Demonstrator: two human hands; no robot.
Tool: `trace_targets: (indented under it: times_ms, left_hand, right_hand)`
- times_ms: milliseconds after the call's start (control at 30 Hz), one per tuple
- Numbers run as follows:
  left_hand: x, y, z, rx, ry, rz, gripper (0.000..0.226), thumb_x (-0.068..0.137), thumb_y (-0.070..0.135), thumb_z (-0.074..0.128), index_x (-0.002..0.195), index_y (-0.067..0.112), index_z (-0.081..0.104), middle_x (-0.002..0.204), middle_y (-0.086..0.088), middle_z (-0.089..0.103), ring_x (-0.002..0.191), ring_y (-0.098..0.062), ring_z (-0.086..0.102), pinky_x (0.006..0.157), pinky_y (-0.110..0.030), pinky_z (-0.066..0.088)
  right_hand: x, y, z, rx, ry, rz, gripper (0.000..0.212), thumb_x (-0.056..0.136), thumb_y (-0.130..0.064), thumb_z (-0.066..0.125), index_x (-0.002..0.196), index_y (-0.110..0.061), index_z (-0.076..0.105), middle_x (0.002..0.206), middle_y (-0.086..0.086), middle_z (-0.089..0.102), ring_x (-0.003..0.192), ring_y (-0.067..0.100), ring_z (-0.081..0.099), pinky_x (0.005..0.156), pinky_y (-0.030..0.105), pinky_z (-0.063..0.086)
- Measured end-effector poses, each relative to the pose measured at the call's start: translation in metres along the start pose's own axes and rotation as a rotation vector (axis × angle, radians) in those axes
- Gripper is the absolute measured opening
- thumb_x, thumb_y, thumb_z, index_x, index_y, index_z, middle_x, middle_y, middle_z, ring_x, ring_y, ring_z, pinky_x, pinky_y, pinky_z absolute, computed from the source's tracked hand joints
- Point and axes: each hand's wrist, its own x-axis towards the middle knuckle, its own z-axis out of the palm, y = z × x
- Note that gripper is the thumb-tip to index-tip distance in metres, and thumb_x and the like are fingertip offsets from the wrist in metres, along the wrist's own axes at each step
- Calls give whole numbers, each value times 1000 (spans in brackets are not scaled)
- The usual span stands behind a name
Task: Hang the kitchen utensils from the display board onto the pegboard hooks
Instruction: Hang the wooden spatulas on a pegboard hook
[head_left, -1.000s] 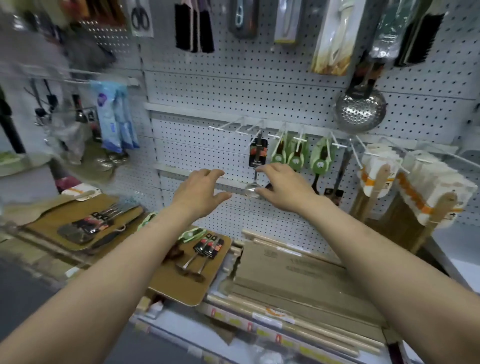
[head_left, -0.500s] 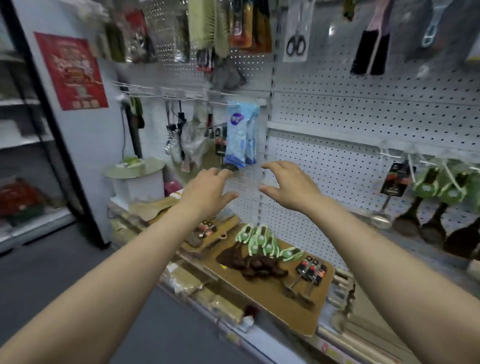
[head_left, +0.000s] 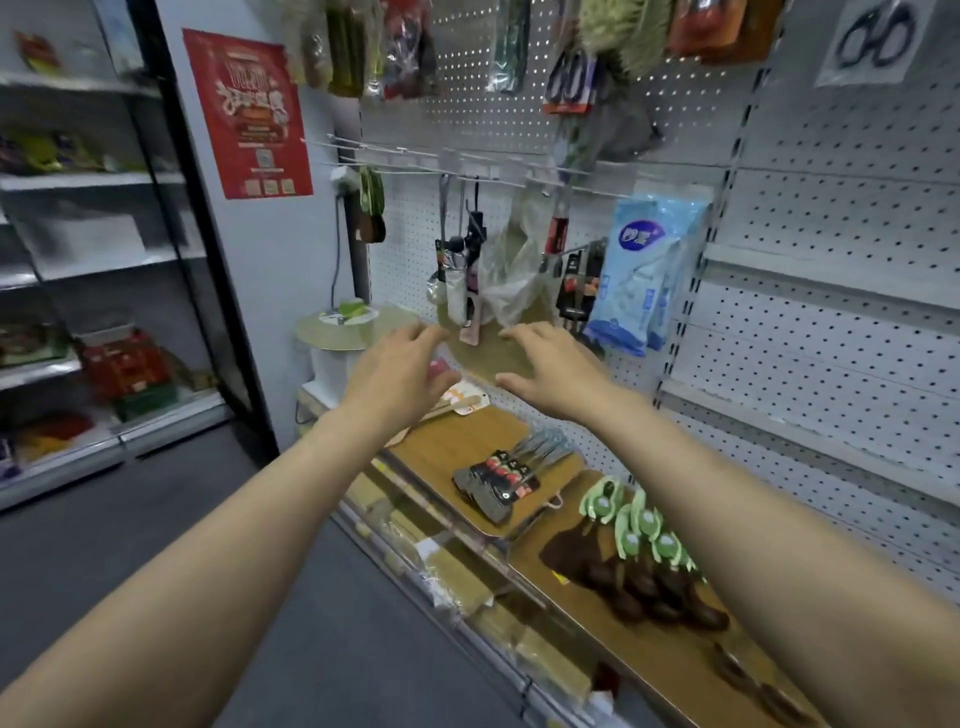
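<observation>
Both my hands are stretched out in front of the white pegboard (head_left: 831, 218), empty, with relaxed fingers. My left hand (head_left: 400, 371) and my right hand (head_left: 550, 371) hover above the far end of the shelf. Below them lies a wooden display board (head_left: 452, 441) carrying a bundle of metal spatulas with black-and-red labels (head_left: 506, 475). A second board (head_left: 660, 654) nearer to me holds several dark wooden spoons with green card tags (head_left: 634, 530). Metal pegboard hooks (head_left: 467, 166) run along a rail above the hands, some carrying utensils (head_left: 457, 260).
A blue packet (head_left: 639, 270) and a plastic bag (head_left: 511, 275) hang on the rail. A round board on a white pot (head_left: 337, 338) stands at the shelf's left end. A red poster (head_left: 247, 111) and a glass-fronted cabinet (head_left: 93, 260) are left; grey floor lies below.
The view has swung left along the shelf. My right hand has let go of the ladle hanging on a hook, and both hands have moved left, empty, above the spatula board.
</observation>
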Motion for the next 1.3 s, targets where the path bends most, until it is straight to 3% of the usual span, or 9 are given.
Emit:
trace_targets:
  times_ms: [433,633,900,1067,1167,1300]
  left_hand:
    - [180,-197,97,-65,-183,-79,55,93,47,57,141,23,45,137,-5,52,123,-27,49,95,-42,46]
    - [233,-266,186,-154,-334,-95,54,93,48,58,139,24,47,134,-7,55,124,-29,49,94,-42,47]
    - [324,-366,348,-295,-572,-72,48,91,42,63,134,23,52,126,-8,62,117,-29,56,94,-38,46]
    - [365,-412,451,-393,-738,-46,42,93,28,64,132,14,56,128,-8,62,113,-29,59,90,-34,46]
    - [376,-431,501,-420,-809,-59,40,92,27,64,129,14,58,123,-11,65,109,-30,61,90,-35,49]
    - [378,-445,547,-435,-877,-18,33,93,29,61,122,12,60,111,-12,67,102,-30,63,80,-35,50]
  right_hand:
    - [253,-7,135,118,-128,120,62,94,-49,61,148,-24,43,155,5,41,141,27,40,109,47,42]
    - [314,10,219,191,-229,269,58,94,-48,62,143,-19,50,143,5,53,131,27,50,102,37,44]
    - [399,51,370,433,-308,683,42,94,-41,65,129,-18,63,132,2,63,120,23,60,99,38,49]
    - [455,73,476,712,-299,1068,30,95,-33,67,112,-10,72,123,6,66,113,24,62,99,43,50]
    - [476,84,527,834,-290,1302,28,98,-30,63,112,-8,72,126,11,65,115,29,62,101,44,51]
    - [487,89,576,1033,-232,1500,32,97,-33,64,116,-8,71,116,11,69,102,26,66,69,32,54]
